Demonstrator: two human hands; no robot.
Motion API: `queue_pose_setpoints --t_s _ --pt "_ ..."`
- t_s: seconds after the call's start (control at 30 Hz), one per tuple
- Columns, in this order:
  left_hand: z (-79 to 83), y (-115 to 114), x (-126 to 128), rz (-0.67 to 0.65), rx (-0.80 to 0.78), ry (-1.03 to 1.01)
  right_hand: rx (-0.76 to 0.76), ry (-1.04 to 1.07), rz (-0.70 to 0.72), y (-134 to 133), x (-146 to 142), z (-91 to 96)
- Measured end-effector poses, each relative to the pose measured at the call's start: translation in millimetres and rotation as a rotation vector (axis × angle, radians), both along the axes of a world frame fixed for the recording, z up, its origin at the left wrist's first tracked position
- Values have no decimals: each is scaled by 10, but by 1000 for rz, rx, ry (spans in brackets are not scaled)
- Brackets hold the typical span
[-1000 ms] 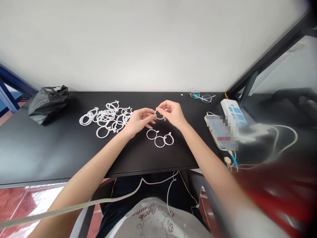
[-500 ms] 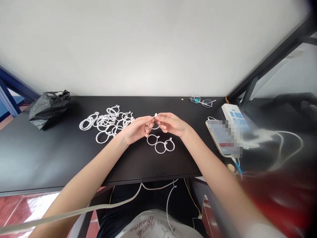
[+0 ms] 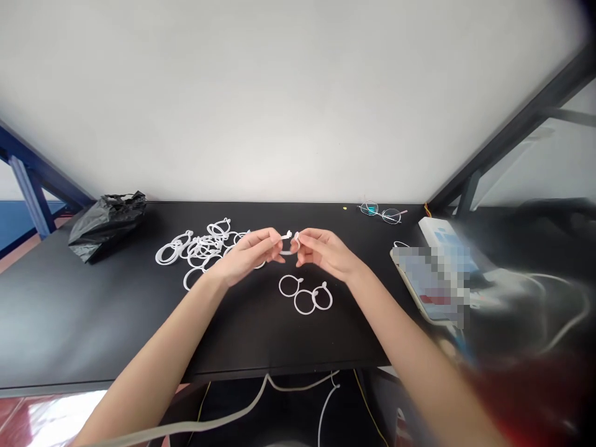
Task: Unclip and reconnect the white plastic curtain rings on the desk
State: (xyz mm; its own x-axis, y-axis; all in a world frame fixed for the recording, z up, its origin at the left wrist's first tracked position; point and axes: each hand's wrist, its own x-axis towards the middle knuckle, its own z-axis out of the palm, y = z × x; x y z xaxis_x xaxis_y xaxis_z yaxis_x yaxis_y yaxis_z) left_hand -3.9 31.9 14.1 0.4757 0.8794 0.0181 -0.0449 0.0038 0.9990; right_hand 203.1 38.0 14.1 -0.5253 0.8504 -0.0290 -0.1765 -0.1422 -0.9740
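Observation:
A white plastic curtain ring (image 3: 287, 252) is held between my two hands above the table, its clasp parted so that a gap shows at the top. My left hand (image 3: 254, 253) pinches the end with the small knob. Fingers of my right hand (image 3: 326, 251) are closed on the other, rounded end. Just below my hands, three similar white rings (image 3: 305, 313) lie close together on the black table (image 3: 242, 338). A tangled pile of white rings (image 3: 201, 251) sits to the left, partly hidden behind my left hand and forearm.
A crumpled black plastic bag (image 3: 109, 223) lies at the back left. Eyeglasses (image 3: 391, 216) rest near the wall. On the right are a phone (image 3: 419, 285), partly blurred out, a white box (image 3: 442, 239) and cables. A pale cable (image 3: 218, 423) crosses below the table's front edge.
The ring's ends, close together at my fingertips before, are now apart with my hands slightly farther from each other. The view has tilted up, so the table sits lower.

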Motion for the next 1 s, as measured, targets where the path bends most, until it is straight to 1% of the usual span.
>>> queue_pose_setpoints --t_s 0.07,0.1,0.13,0.17,0.23,0.27,0.33,0.37,0.43,0.53,0.6,0.67,0.73,0.83,0.87,0.93,1.0 --pt "5 57 -94 131 202 284 118 -264 -154 27 116 54" --pt "-13 78 -123 179 306 420 144 -405 -179 37 186 76" --pt "-41 91 -136 203 401 536 147 -530 -133 43 260 96" --pt "-75 95 -133 207 478 628 123 -644 -33 45 330 112" --pt "-141 80 -90 191 585 719 108 -846 141 33 441 134" --pt "-166 65 -60 205 621 752 140 -935 192 21 473 140" --pt "-192 33 -9 199 625 821 196 -1054 287 -7 484 136" --pt "-193 19 6 187 611 850 218 -1083 306 -19 468 128" --pt "-178 0 14 172 576 873 243 -1124 298 -35 418 105" --pt "-124 -27 9 158 562 790 219 -1099 281 -36 357 85" --pt "-84 -63 23 62 557 739 224 -1052 237 -30 340 97" --pt "-63 -113 55 -87 542 754 235 -1002 213 -31 326 121" --pt "-74 -164 97 -151 543 819 218 -961 266 -45 300 141" --pt "-131 -212 156 -157 568 928 201 -932 380 -92 239 139" --pt "-150 -219 172 -159 576 948 213 -937 380 -111 218 130" --pt "-176 -221 198 -169 586 965 265 -982 339 -143 186 104" --pt "-186 -214 215 -141 587 974 318 -1027 292 -156 173 78"
